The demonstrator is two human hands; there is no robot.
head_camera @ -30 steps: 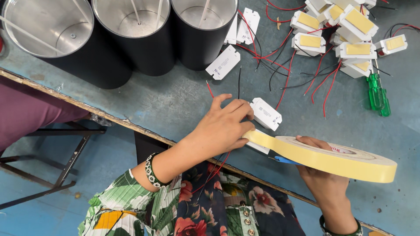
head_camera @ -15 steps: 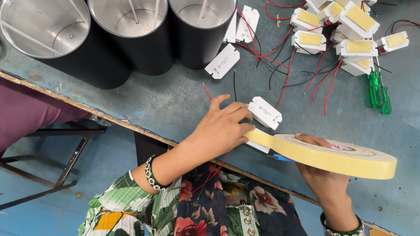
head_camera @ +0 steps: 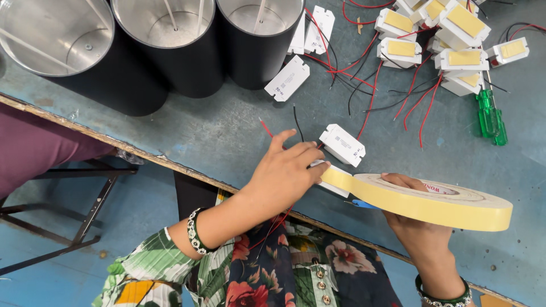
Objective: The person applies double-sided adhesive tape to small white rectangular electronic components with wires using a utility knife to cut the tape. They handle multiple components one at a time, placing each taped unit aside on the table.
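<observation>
Tape roll (head_camera: 432,202), a wide flat yellow ring, sits as it did half a second ago, held level over the bench's (head_camera: 187,128) near edge with its free end running left onto a small white box (head_camera: 333,181). The right hand (head_camera: 418,230) keeps its grip closed on the roll from beneath, largely hidden by it. The left hand (head_camera: 287,170) still presses the tape end down, covering most of that box.

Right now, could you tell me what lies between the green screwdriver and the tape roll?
In the head view, only bare blue table separates the screwdriver from the tape roll.
</observation>
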